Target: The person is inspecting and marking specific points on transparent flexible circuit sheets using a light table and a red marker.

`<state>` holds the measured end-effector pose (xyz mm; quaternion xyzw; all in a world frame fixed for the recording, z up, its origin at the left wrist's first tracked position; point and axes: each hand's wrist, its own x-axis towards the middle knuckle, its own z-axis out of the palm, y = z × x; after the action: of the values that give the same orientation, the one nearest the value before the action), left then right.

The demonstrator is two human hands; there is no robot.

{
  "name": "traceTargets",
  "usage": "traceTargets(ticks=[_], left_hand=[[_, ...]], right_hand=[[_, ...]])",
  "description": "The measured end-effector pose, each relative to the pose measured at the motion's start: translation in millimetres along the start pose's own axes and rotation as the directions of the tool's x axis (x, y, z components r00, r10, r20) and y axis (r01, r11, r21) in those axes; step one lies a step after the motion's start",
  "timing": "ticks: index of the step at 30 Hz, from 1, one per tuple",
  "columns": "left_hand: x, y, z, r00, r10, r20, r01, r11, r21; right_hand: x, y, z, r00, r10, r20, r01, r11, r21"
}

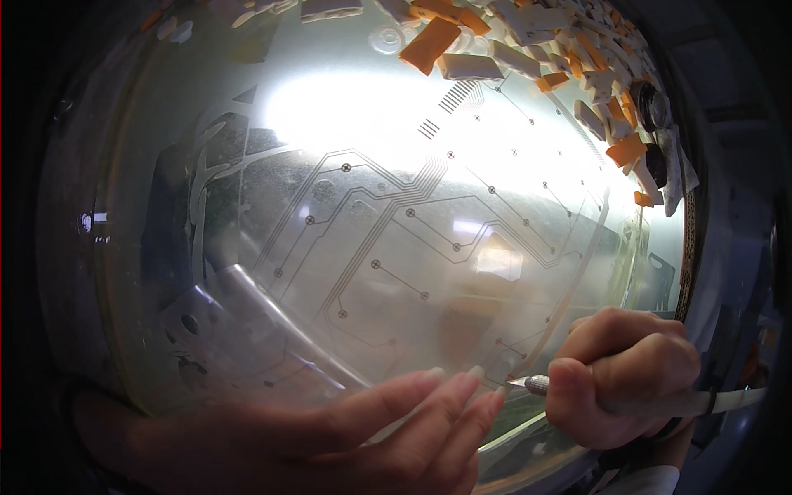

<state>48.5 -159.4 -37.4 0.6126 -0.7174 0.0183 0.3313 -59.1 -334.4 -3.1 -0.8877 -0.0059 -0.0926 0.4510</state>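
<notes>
A clear plastic film (396,239) printed with thin dark circuit traces and small round pads lies across a glossy, light-reflecting surface. At the lower right, my right hand (623,371) is closed around a craft knife (536,385) with a metal collar and a pale handle. Its blade tip points left, at the film's near right corner. My left hand (396,433) lies low in the middle, fingers stretched out together over the near edge of the film. Those fingertips are just left of the blade. At the left the film curls up in a shiny fold.
Many orange and white offcuts (511,58) are heaped along the far right edge. Dark round objects (652,107) lie at the right rim beside them. A clear round disc (386,39) is near the far scraps. Bright glare covers the far middle of the surface.
</notes>
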Motion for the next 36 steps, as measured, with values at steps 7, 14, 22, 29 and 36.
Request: traceTargets(ticks=[7,14,22,29,36], left_hand=[[0,-2,0,1.000,0.030,0.008,-0.030,0.999,0.013],[1,-1,-5,0.998,0.015,0.061,-0.015,1.000,-0.004],[3,-6,-7,0.981,0.079,0.179,-0.082,0.997,0.006],[3,-7,-10,0.981,0.113,0.155,-0.118,0.993,0.027],[4,-8,-11,0.974,0.119,0.191,-0.123,0.992,0.012]], right_hand=[[1,0,-1,1.000,0.009,0.023,-0.009,1.000,0.013],[-4,-1,-2,0.999,0.005,0.045,-0.005,1.000,0.003],[11,4,-13,0.999,0.001,0.041,0.004,0.994,-0.111],[9,12,-2,0.999,-0.014,0.051,0.030,0.947,-0.320],[5,25,7,0.996,-0.085,-0.033,0.077,0.976,-0.204]])
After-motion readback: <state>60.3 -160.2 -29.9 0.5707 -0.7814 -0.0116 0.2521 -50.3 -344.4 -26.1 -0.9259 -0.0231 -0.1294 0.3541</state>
